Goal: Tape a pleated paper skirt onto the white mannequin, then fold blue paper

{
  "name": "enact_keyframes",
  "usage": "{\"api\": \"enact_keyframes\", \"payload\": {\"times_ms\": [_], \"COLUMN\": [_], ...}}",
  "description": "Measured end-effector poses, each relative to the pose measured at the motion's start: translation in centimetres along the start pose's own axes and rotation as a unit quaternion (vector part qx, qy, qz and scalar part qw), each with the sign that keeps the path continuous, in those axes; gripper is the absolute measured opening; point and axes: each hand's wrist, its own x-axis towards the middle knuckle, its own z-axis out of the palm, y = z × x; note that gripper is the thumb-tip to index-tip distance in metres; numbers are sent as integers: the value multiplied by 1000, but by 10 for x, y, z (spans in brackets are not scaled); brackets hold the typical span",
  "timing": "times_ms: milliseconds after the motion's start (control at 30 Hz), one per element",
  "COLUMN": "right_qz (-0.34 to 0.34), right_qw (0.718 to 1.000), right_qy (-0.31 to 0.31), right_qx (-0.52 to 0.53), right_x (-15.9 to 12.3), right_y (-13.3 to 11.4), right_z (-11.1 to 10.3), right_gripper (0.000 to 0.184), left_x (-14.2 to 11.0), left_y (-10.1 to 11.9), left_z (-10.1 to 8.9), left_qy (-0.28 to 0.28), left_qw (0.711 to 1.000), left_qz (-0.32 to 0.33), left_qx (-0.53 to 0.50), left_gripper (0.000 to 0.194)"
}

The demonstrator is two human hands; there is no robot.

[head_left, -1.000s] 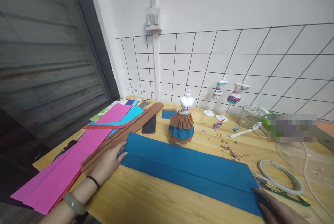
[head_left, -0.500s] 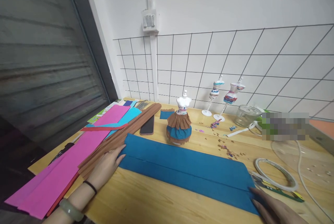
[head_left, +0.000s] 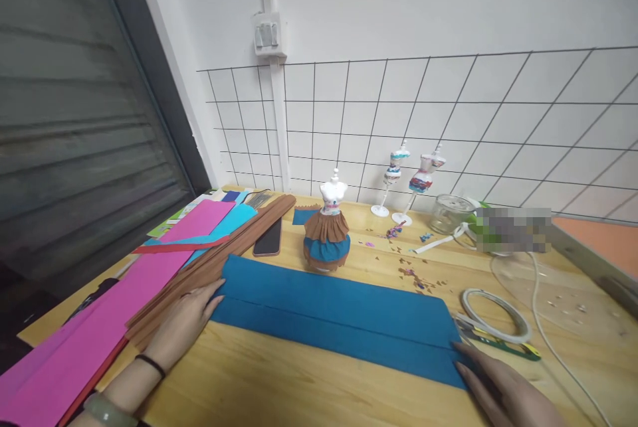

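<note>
A long strip of dark blue crepe paper [head_left: 329, 311] lies stretched across the table, with a fold line along its length. My left hand [head_left: 192, 311] grips its left end between thumb and fingers. At the other end, my right hand [head_left: 498, 380] pinches the paper's right edge, partly cut off by the picture's bottom. Just behind the strip stands a small white dress form [head_left: 333, 196] wearing a ruffled brown and blue paper skirt [head_left: 326, 241]. Brown crepe paper [head_left: 219, 257] lies beside my left hand.
Pink paper sheets [head_left: 114, 311] cover the left side, near a phone [head_left: 268, 238]. Two more dress forms [head_left: 393, 171] stand behind, beside a glass jar [head_left: 451, 213]. On the right are a tape roll [head_left: 521, 331], a green and yellow cutter [head_left: 518, 348], a cable [head_left: 537, 294] and paper scraps [head_left: 416, 277].
The view has turned slightly right, so everything sits further left in the picture. Both hands keep hold of the blue crepe paper, which has barely moved on the table.
</note>
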Motion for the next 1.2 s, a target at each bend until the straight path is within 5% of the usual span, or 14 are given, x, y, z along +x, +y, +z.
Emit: {"api": "enact_keyframes", "payload": {"times_ms": [967, 1200], "right_qz": [30, 22], "right_qw": [996, 998], "right_qy": [20, 21], "right_qx": [82, 54], "right_x": [-3, -1], "right_y": [-8, -3], "right_z": [-10, -3], "right_gripper": [30, 31], "left_x": [-1, 5], "left_y": [-9, -17], "left_z": [10, 13], "left_qy": [55, 29], "left_qw": [998, 999], "left_qz": [24, 9], "left_qx": [5, -25], "left_gripper": [59, 50]}}
